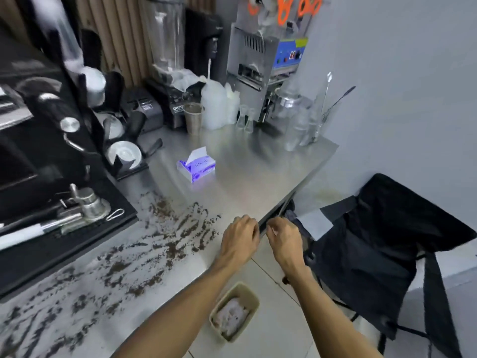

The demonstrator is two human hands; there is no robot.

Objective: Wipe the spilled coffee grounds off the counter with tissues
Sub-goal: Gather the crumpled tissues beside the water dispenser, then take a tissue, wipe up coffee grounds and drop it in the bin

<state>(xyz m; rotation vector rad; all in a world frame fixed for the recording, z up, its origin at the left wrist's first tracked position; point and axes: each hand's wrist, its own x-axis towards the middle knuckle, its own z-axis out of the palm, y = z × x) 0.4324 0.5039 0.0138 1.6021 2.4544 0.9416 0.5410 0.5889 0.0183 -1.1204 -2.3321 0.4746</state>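
Head view is showing a beige bin [233,310] sitting on the floor at lower centre. Above it, the left hand [240,240] and right hand [282,240] are curling at the counter [258,161] edge, fingers bent; whether they are pinching anything I cannot tell. Coffee grounds [144,249] are lying scattered across the lower left. Farther up, mid-frame, a tissue box [196,166] is standing well apart from the hands, one sheet sticking up.
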